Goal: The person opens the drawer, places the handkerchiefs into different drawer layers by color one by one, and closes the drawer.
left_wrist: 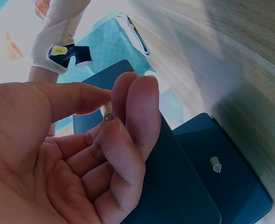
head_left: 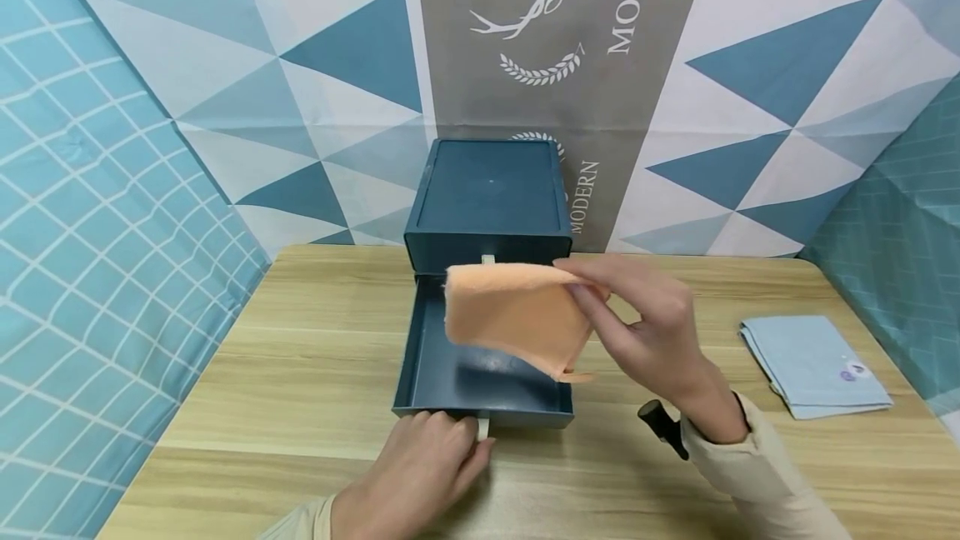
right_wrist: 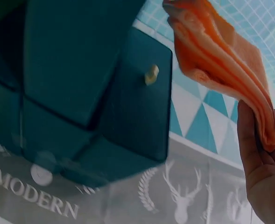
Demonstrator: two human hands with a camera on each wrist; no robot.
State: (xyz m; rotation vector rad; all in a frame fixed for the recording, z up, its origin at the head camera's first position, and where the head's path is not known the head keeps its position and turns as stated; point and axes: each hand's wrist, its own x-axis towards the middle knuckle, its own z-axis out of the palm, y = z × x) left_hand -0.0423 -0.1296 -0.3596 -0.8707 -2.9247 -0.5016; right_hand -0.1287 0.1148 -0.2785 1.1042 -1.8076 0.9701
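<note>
In the head view, I am holding an orange cloth (head_left: 517, 311) in the right hand (head_left: 652, 323), above the pulled-out drawer (head_left: 528, 420). The fingers are pinching it narrowly near its right end, and the rest is extending leftward across much of the drawer's width. Its face is showing an even, pale orange with a fuzzy left edge, and a thin strip (head_left: 577, 377) is dangling from its lower corner. In the right wrist view, it is appearing a deeper orange, its edge displaying several soft folds lying one against another.

With the left hand (head_left: 427, 465), I am gripping the drawer's pale knob (head_left: 483, 426); in the left wrist view, thumb and fingers are meeting on it. The dark blue cabinet (head_left: 491, 190) is standing toward the back of the worktop (head_left: 315, 373), in front of a patterned wall (head_left: 517, 98). A blue cloth (head_left: 813, 361) is lying folded at the right, bearing a small purple-and-white mark.
</note>
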